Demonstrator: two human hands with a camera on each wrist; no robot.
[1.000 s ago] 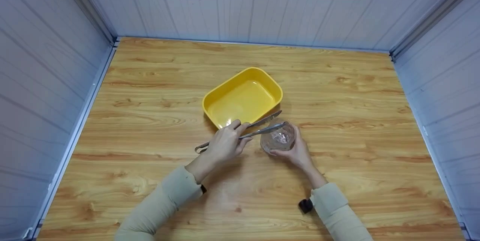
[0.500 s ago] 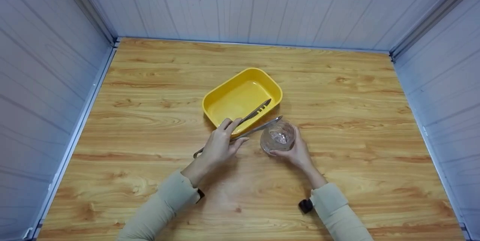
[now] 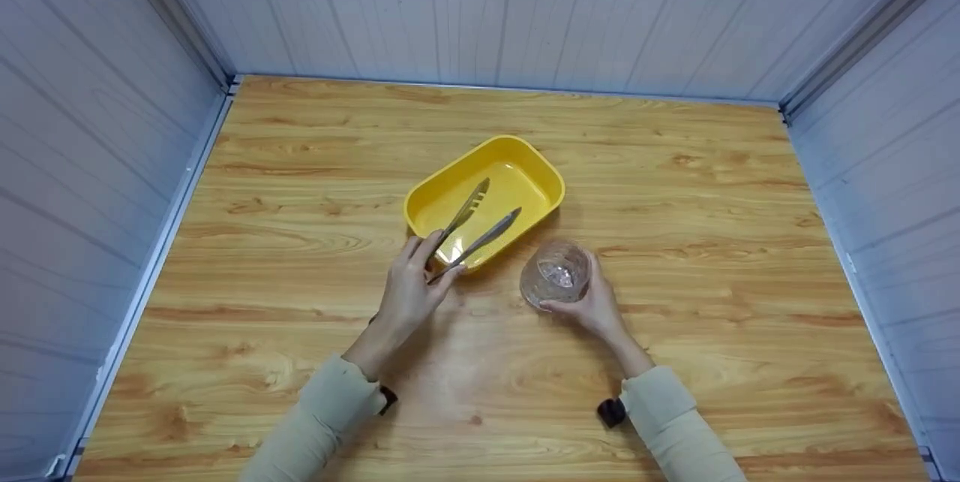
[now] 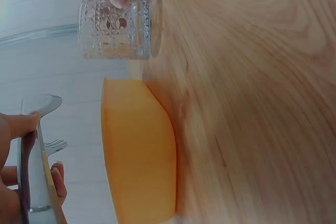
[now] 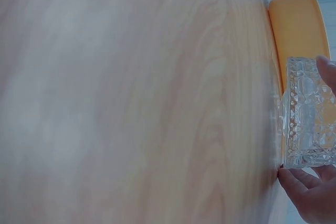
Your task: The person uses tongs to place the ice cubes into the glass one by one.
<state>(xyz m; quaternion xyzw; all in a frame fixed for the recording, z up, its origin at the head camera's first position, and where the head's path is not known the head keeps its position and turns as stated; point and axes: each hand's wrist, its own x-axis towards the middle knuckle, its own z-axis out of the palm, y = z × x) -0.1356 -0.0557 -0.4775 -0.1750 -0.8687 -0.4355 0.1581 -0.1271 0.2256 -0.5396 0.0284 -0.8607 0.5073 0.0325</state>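
My left hand (image 3: 409,290) holds a pair of metal serving tongs (image 3: 491,234) between thumb and fingers. The two arms are spread, and their tips overlap the inside of the yellow rectangular container (image 3: 517,178) in the head view. In the left wrist view the tongs (image 4: 38,174) show one rounded end and one forked end, above the container's side (image 4: 139,150). My right hand (image 3: 596,302) grips a clear, patterned glass tumbler (image 3: 555,275), which stands upright on the table right of the container. Fingers and thumb lie on opposite sides of the tumbler (image 5: 310,114) in the right wrist view.
The wood-grain table (image 3: 712,242) is enclosed by pale panel walls (image 3: 480,9) at the back and both sides. A dark device (image 3: 611,412) sits at the right cuff, another dark piece (image 3: 388,399) at the left.
My left hand has moved left with the tongs, whose tips have shifted from over the tumbler to over the yellow container. My right hand and the tumbler have stayed in place.
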